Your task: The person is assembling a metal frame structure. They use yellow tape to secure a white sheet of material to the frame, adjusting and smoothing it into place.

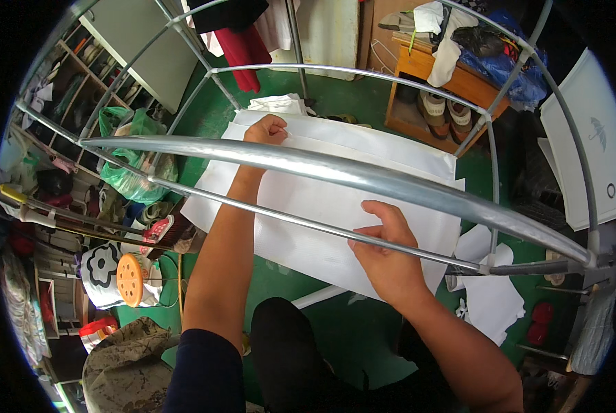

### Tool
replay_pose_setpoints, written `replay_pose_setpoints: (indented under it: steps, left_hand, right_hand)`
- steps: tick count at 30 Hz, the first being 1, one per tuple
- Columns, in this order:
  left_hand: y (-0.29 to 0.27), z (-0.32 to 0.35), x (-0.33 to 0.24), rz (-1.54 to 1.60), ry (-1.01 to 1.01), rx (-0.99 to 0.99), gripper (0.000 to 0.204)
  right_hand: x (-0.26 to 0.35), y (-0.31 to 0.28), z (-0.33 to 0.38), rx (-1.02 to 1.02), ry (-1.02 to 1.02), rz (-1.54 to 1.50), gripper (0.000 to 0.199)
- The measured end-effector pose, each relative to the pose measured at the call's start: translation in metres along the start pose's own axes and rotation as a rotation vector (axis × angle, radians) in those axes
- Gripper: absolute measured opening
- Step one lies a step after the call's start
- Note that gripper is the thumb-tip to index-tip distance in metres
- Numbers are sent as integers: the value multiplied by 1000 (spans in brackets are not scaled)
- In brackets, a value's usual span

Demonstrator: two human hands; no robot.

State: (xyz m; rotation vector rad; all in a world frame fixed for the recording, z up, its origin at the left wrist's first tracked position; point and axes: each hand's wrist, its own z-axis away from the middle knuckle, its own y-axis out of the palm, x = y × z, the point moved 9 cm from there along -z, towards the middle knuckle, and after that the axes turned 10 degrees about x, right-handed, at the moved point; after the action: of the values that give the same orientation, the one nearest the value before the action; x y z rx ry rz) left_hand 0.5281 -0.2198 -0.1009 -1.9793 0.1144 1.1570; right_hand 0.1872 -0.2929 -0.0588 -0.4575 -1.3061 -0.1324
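Note:
A large white sheet [308,234] of paper-like material lies before me, with a narrower strip [377,148] along its far side that looks folded or layered. At its far left corner is my left hand [265,131], fingers curled closed near the strip's edge. What they pinch, if anything, is hidden. My right hand [388,255] is over the sheet's near right part, thumb and fingers bent but apart, holding nothing visible. A thick grey metal tube [321,165] and a thinner rod [308,224] cross in front of both arms.
The tubes belong to a frame [490,117] around the sheet. White scraps [490,303] lie on the green floor at right. A wooden cabinet [418,65] with shoes stands far right. At left are a green plastic bag [132,155], crowded shelves and an orange round stool top [130,280].

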Motion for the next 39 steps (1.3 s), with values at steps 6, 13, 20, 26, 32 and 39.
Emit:
replay_pose_setpoints:
  steps: [6,13,20,26,32,39]
  left_hand:
    - [7,-12,3,-69,-37,23,18]
    - [11,-14,12,-149,-18,98,19]
    - [17,-12,7,-187,-46,55,23]
    - [21,-7,-5,-325,19,3,28]
    - [22,-2,-13,-379,29,-37,29]
    - [19,9,-25,-407,73,-101,28]
  right_hand:
    - [3,-3,4,8,-45,-22,53]
    - [9,-3,4,-7,-116,-23,45]
    - [1,-2,3,52,-17,104,50]
    - [-2,1,4,128,33,120,48]
    - [-3,-10,8,-57,-131,201,22]
    - [-9,-18,4,-104,-200,228,22]
